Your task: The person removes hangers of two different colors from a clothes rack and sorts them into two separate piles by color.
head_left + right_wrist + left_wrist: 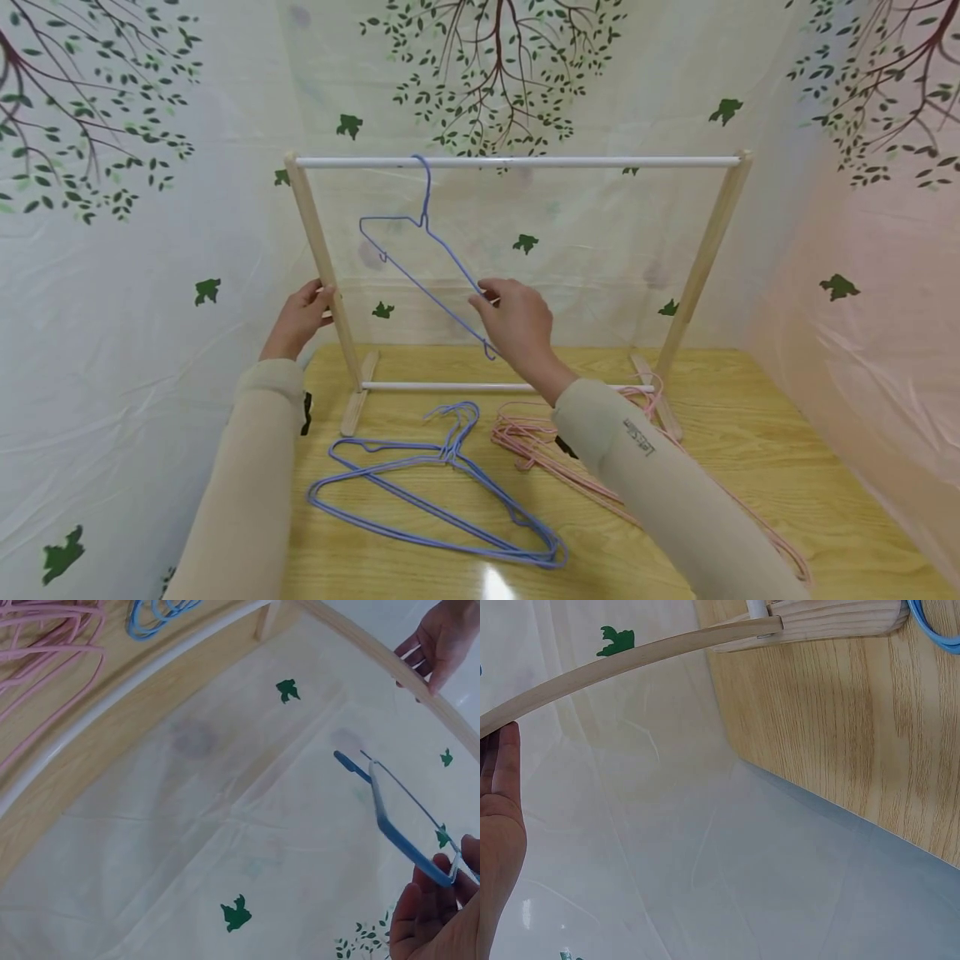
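A blue hanger (451,252) hangs tilted from the rack's white top rail (570,162), its hook over the rail left of the middle. My right hand (521,321) pinches its lower right end between thumb and fingers, and the right wrist view shows this blue hanger (405,844) end-on. At the wooden left post (315,229), my left hand (298,317) holds on about halfway up, with the thumb side in front. In the left wrist view, the fingers (508,761) lie long against the post (622,667).
Several blue hangers (442,533) lie stacked on the wooden table (352,575) before the rack. Pink hangers (525,433) lie right of them, partly under my right forearm. The rack has a lower white rail (442,387) and flat feet (355,412). A printed sheet (187,350) hangs around the table.
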The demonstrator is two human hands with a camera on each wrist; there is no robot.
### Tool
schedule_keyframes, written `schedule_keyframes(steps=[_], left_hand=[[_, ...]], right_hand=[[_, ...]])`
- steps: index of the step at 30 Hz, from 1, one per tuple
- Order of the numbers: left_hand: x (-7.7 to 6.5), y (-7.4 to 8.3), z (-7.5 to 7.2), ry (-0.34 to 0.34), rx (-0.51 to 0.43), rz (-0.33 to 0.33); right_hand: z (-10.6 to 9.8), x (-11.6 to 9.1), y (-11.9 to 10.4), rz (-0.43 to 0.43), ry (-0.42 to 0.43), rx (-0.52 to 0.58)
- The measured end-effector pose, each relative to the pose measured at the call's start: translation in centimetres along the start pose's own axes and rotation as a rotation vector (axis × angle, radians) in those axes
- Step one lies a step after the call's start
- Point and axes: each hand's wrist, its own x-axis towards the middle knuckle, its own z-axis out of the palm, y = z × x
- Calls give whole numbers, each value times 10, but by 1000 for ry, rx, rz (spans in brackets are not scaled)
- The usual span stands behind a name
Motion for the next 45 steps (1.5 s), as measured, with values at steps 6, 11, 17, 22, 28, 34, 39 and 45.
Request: schedule_keyframes(steps=[6, 11, 17, 22, 28, 34, 39, 45], left_hand=[[-1, 1, 0, 0, 6, 0], [2, -1, 0, 7, 8, -11], [17, -23, -5, 9, 14, 5], [26, -34, -8, 11, 34, 14], [30, -36, -9, 3, 29, 16], [31, -33, -8, 0, 21, 22], [31, -32, -8, 12, 28, 23], [29, -31, -8, 10, 32, 24]], right_hand=[[3, 5, 5, -6, 55, 33], [2, 7, 11, -69, 147, 96], [-5, 6, 15, -143, 225, 121], [-9, 0, 25, -186, 255, 105], [-16, -13, 43, -237, 286, 114], [-28, -38, 62, -284, 273, 124], [-32, -70, 82, -271, 180, 136], [-30, -115, 106, -254, 90, 131]])
